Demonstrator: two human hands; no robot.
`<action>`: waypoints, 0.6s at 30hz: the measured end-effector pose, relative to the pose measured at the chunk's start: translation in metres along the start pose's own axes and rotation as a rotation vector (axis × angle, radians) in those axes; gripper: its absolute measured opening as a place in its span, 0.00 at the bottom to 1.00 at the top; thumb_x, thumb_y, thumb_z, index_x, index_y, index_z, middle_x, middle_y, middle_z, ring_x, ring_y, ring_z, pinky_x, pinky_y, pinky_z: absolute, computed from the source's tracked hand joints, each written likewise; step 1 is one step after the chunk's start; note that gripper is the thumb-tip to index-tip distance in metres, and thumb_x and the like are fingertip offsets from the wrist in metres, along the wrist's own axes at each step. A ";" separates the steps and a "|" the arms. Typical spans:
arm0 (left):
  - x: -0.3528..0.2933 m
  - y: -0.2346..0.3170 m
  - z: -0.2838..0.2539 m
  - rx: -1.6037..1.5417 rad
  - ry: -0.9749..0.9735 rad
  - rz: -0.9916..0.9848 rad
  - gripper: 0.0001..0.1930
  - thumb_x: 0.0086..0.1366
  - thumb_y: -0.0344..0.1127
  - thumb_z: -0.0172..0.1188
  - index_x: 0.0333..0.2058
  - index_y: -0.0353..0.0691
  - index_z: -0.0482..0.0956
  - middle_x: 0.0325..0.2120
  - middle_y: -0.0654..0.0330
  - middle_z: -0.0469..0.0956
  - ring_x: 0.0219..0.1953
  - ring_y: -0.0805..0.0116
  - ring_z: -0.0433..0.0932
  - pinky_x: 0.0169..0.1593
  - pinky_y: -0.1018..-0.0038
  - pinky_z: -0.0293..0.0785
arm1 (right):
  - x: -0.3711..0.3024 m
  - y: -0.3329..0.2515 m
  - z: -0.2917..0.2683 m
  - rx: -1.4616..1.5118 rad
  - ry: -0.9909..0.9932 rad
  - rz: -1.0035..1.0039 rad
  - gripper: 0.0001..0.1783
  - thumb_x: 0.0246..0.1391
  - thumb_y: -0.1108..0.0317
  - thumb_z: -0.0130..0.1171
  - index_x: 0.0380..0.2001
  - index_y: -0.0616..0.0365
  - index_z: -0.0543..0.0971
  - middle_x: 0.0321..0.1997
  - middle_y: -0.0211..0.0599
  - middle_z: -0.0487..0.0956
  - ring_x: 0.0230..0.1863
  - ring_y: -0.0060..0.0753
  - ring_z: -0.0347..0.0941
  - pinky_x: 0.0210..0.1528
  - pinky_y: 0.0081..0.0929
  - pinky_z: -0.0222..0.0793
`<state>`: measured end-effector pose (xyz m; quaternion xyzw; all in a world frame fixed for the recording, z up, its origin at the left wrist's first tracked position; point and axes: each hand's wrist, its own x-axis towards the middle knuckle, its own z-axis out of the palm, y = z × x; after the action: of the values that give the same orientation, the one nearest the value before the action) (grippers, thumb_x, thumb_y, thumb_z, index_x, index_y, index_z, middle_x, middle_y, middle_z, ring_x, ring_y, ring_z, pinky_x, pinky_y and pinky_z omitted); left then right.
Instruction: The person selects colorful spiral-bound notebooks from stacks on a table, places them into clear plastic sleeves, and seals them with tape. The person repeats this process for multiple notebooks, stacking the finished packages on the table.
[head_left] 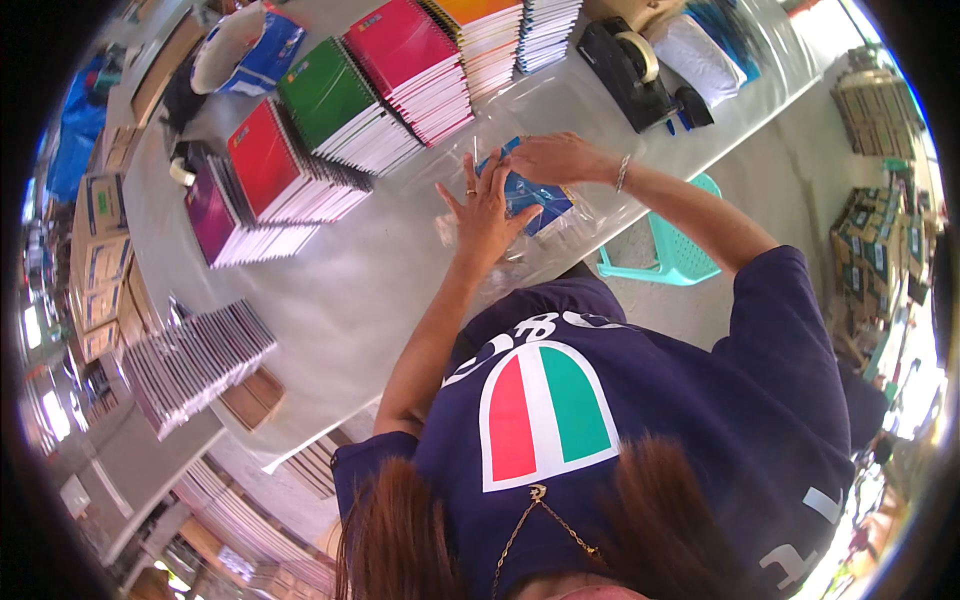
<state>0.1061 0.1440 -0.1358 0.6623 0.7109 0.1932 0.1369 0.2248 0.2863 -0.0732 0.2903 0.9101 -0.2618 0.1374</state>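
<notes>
Long brown hair (395,530) hangs nearest the camera, over your dark navy T-shirt (720,400) with its arched red, white and green print. Use the black tape dispenser (612,75) with the cream roll as landmark.

The flat blue rectangular packet (550,203) lies on the grey sheet-covered table (330,320), on your side of the dispenser and slightly to its left. Loose clear plastic film (447,230) surrounds it.

Hand state:
- Your left hand (485,215) is spread over the packet's left side, fingers apart, not closed around it.
- Your right hand (562,158) is bent over the packet's far edge. You cannot tell from this view whether its fingertips pinch film or only press.

Handling: expect the packet to be light and fairly stiff, the film thin, soft and slippery. Steady the packet with a flat palm; take hold at opposite edges, not by slack film, which may slide or tear.

Surroundings: left of the dispenser stand spiral-bound notebook stacks with crimson (400,35), green (325,90), red (262,145) and purple (208,212) covers. A turquoise plastic stool (685,245) stands below table level, on your side of the dispenser.
</notes>
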 end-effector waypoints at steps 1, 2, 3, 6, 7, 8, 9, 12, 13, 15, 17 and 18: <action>0.001 0.002 -0.006 0.000 -0.029 -0.015 0.45 0.55 0.64 0.61 0.65 0.50 0.56 0.69 0.65 0.52 0.72 0.47 0.41 0.60 0.22 0.33 | 0.004 0.008 -0.007 -0.055 -0.047 -0.096 0.09 0.55 0.64 0.51 0.33 0.54 0.78 0.45 0.46 0.76 0.49 0.49 0.72 0.52 0.47 0.66; 0.001 0.004 -0.011 0.000 -0.059 -0.029 0.44 0.55 0.64 0.62 0.64 0.51 0.57 0.69 0.65 0.52 0.72 0.47 0.41 0.60 0.23 0.33 | 0.005 0.015 -0.012 -0.110 -0.093 -0.190 0.08 0.54 0.65 0.52 0.34 0.53 0.78 0.51 0.44 0.75 0.54 0.45 0.70 0.57 0.44 0.64; 0.001 0.003 -0.011 -0.008 -0.056 -0.030 0.44 0.55 0.64 0.62 0.64 0.51 0.57 0.69 0.65 0.52 0.72 0.47 0.41 0.60 0.23 0.34 | 0.006 0.021 -0.013 -0.088 -0.089 -0.251 0.08 0.53 0.66 0.53 0.35 0.53 0.78 0.53 0.42 0.72 0.57 0.43 0.67 0.59 0.42 0.61; 0.000 0.001 -0.009 -0.028 -0.044 -0.047 0.44 0.53 0.64 0.63 0.64 0.52 0.58 0.69 0.66 0.53 0.72 0.47 0.42 0.61 0.23 0.34 | 0.007 0.042 0.002 -0.005 -0.008 -0.423 0.11 0.49 0.69 0.56 0.38 0.51 0.76 0.59 0.36 0.68 0.63 0.39 0.61 0.63 0.39 0.56; -0.001 0.003 -0.010 -0.032 -0.047 -0.061 0.44 0.53 0.64 0.63 0.63 0.52 0.58 0.69 0.66 0.53 0.72 0.47 0.42 0.61 0.23 0.33 | 0.005 0.046 0.011 0.043 0.065 -0.472 0.13 0.48 0.70 0.57 0.40 0.50 0.75 0.59 0.35 0.68 0.62 0.39 0.62 0.63 0.40 0.56; -0.002 0.004 -0.011 -0.035 -0.050 -0.071 0.44 0.53 0.64 0.64 0.63 0.52 0.58 0.69 0.66 0.53 0.72 0.47 0.41 0.61 0.23 0.33 | 0.001 0.047 0.017 0.094 0.140 -0.519 0.16 0.47 0.70 0.58 0.42 0.49 0.74 0.59 0.34 0.68 0.61 0.39 0.62 0.63 0.41 0.55; -0.003 0.005 -0.011 -0.055 -0.045 -0.084 0.45 0.52 0.64 0.65 0.64 0.52 0.58 0.68 0.66 0.54 0.72 0.47 0.41 0.61 0.24 0.32 | -0.001 0.048 0.021 0.107 0.151 -0.499 0.18 0.46 0.69 0.60 0.43 0.49 0.73 0.60 0.33 0.67 0.62 0.38 0.62 0.63 0.41 0.55; -0.006 0.002 -0.004 -0.112 -0.012 -0.109 0.48 0.50 0.62 0.67 0.66 0.53 0.56 0.68 0.65 0.54 0.72 0.48 0.41 0.62 0.26 0.29 | -0.008 0.044 0.028 0.124 0.177 -0.427 0.25 0.43 0.64 0.64 0.48 0.46 0.71 0.63 0.29 0.65 0.61 0.39 0.62 0.63 0.41 0.55; -0.006 0.002 -0.001 -0.130 0.006 -0.109 0.48 0.50 0.62 0.67 0.66 0.52 0.56 0.68 0.65 0.53 0.72 0.48 0.40 0.63 0.26 0.29 | -0.011 0.042 0.030 0.119 0.181 -0.392 0.28 0.42 0.62 0.65 0.50 0.45 0.71 0.64 0.28 0.64 0.61 0.40 0.62 0.63 0.41 0.55; -0.008 0.001 0.004 -0.197 0.078 -0.113 0.49 0.49 0.62 0.68 0.66 0.53 0.55 0.69 0.63 0.52 0.73 0.48 0.38 0.63 0.27 0.28 | -0.013 0.039 0.034 0.097 0.201 -0.348 0.32 0.40 0.58 0.68 0.52 0.40 0.71 0.64 0.26 0.63 0.58 0.44 0.62 0.60 0.44 0.56; -0.009 0.007 -0.003 -0.286 0.182 -0.119 0.50 0.49 0.60 0.69 0.67 0.56 0.53 0.69 0.60 0.50 0.73 0.48 0.37 0.64 0.29 0.28 | -0.013 0.035 0.036 0.071 0.235 -0.331 0.35 0.38 0.54 0.70 0.55 0.32 0.71 0.63 0.25 0.63 0.54 0.47 0.63 0.56 0.49 0.59; -0.012 0.009 -0.005 -0.305 0.220 -0.124 0.48 0.50 0.60 0.69 0.66 0.58 0.56 0.69 0.60 0.49 0.73 0.47 0.36 0.64 0.29 0.27 | -0.014 0.034 0.036 0.048 0.217 -0.317 0.36 0.38 0.53 0.70 0.56 0.30 0.70 0.62 0.25 0.62 0.53 0.47 0.63 0.54 0.49 0.59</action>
<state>0.1131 0.1317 -0.1276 0.5637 0.7234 0.3610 0.1689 0.2596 0.2834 -0.1109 0.1729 0.9474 -0.2689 -0.0116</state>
